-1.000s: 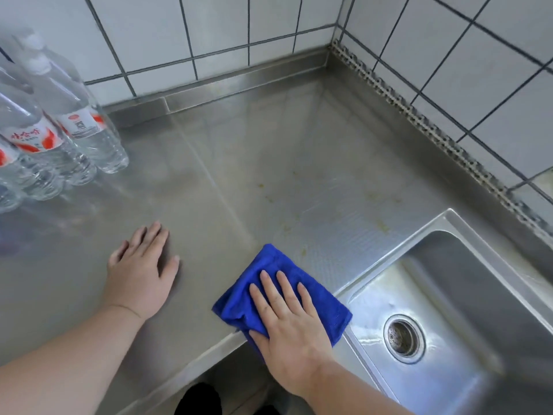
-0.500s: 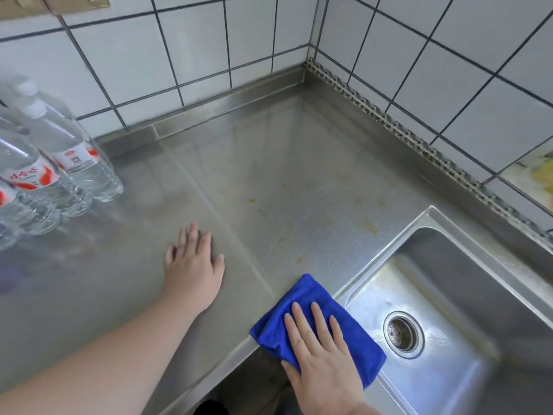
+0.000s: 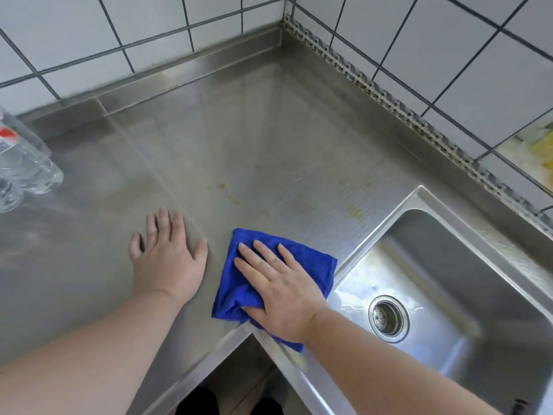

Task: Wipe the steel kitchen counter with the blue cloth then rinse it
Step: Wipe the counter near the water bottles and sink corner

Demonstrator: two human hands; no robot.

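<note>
Both hands lie flat, fingers straight: right hand [image 3: 281,292] pressing blue cloth [image 3: 236,292], left hand [image 3: 167,259] on counter [image 3: 269,139].

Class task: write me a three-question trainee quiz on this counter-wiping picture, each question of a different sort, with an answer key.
1. True or false: the left hand rests flat on the blue cloth.
2. Multiple choice: where does the sink with its drain lie, seen from the cloth? A: to its right. B: to its left. C: behind it, against the tiled wall.
3. Fill in: the yellowish stains on the steel counter lie ____ the cloth, toward the wall.

Key
1. False: the right hand presses the cloth; the left lies on bare steel.
2. A
3. beyond
</note>
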